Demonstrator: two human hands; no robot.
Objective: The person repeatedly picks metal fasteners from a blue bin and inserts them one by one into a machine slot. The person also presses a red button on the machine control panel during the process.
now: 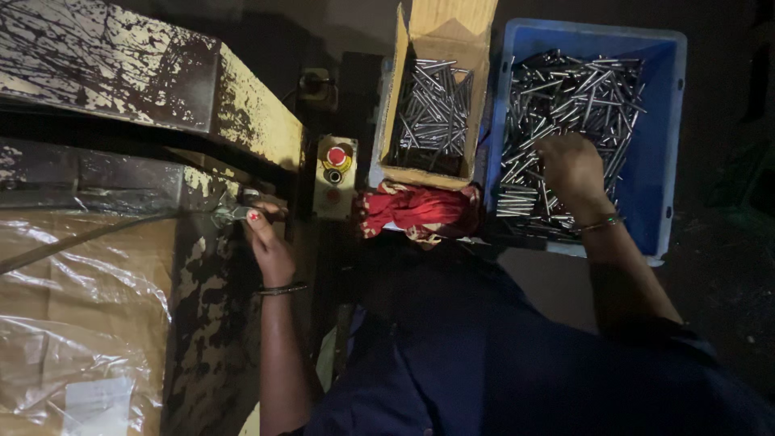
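Observation:
My right hand (571, 168) reaches into a blue plastic crate (663, 145) filled with several shiny metal rods (565, 93); its fingers are curled down among the rods, and what they grip is hidden. My left hand (268, 242) rests at the edge of a worn yellow machine (242, 105), fingertips on a small metal part (236, 213) at the machine's slot. A bangle circles each wrist.
An open cardboard box (440, 32) of more metal rods stands left of the crate. A red cloth (420, 210) lies in front of it. A control box with a red button (337, 157) sits by the machine. Clear plastic sheeting (81, 323) covers the lower left.

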